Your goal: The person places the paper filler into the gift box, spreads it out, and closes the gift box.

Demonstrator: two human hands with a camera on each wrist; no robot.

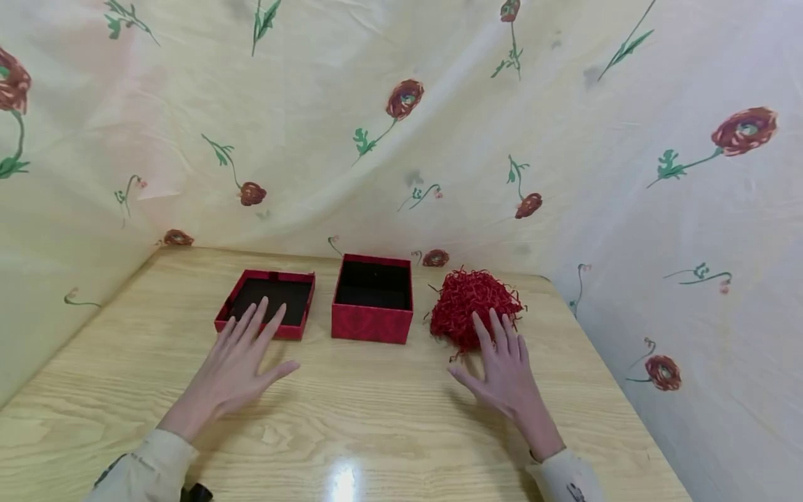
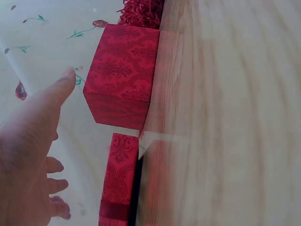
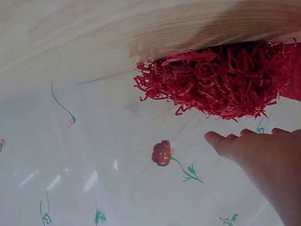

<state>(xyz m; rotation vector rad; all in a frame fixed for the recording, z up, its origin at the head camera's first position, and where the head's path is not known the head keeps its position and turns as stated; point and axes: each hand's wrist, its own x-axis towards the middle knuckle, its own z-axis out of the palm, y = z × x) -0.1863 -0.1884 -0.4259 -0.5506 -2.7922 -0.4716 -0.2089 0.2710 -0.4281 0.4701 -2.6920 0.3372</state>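
Note:
My left hand (image 1: 235,369) hovers with fingers spread, its fingertips overlapping the shallow red box lid (image 1: 290,332), which lies with its black inside up. In the middle stands a deeper red patterned box (image 1: 371,323), open at the top, dark inside. To its right sits a loose heap of red shredded paper (image 1: 470,296). My right hand (image 1: 507,373) has its fingers extended just in front of that heap and holds nothing. The left wrist view shows the box (image 2: 122,66) beyond my thumb, and the right wrist view shows the shredded paper (image 3: 221,84) near my fingertips.
A light wood-grain table (image 1: 376,418) carries everything. Behind it and along both sides hangs a pale cloth (image 1: 301,111) with printed red flowers. A small black object (image 1: 199,492) shows beside the left sleeve. A few paper shreds lie scattered around the heap.

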